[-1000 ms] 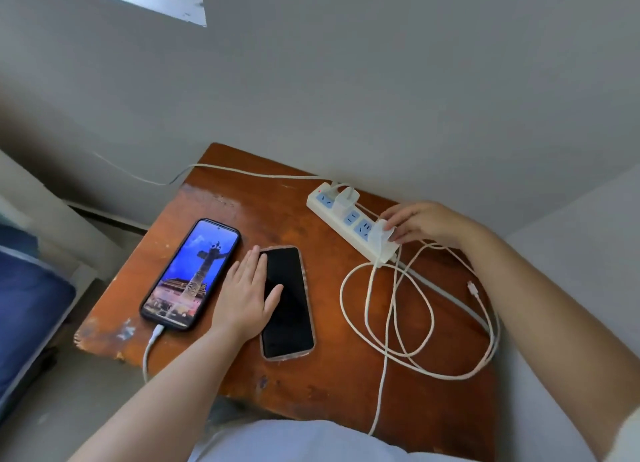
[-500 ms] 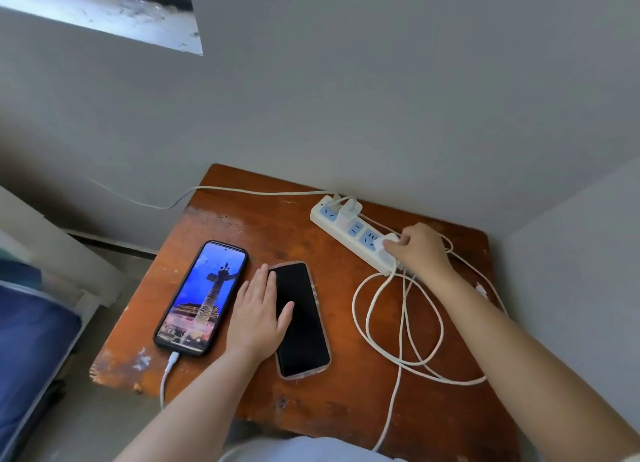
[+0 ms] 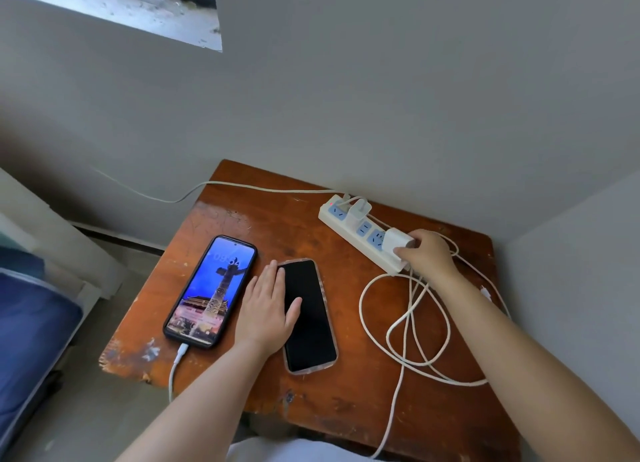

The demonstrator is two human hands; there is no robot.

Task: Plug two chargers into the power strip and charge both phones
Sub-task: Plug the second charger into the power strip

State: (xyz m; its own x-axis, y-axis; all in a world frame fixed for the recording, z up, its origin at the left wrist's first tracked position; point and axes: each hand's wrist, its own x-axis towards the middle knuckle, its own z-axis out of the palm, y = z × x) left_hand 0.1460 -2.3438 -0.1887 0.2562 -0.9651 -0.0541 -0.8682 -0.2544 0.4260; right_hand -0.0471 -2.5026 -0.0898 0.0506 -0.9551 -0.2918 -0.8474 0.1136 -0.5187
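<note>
A white power strip (image 3: 353, 235) lies along the back of the wooden table (image 3: 346, 406), its red light on. One white charger (image 3: 358, 210) sits plugged near its far end. My right hand (image 3: 429, 254) grips a second white charger (image 3: 398, 242) at the strip's near end. Its long white cable (image 3: 405, 326) lies coiled on the table, with the loose plug (image 3: 486, 292) at the right. A lit phone (image 3: 212, 290) at the left has a white cable in its bottom port. My left hand (image 3: 268, 309) lies flat, fingers spread, on the left edge of a dark phone (image 3: 310, 314).
The table stands in a corner, with grey walls behind and to the right. The strip's own cord (image 3: 242, 186) runs off to the left along the back wall. A blue bed (image 3: 27, 330) is at the left. The table's front left corner is chipped.
My right hand has closed around the second charger at the strip's near end, and the charger now stands upright against the sockets. The view has shifted. My left hand has stayed on the dark phone.
</note>
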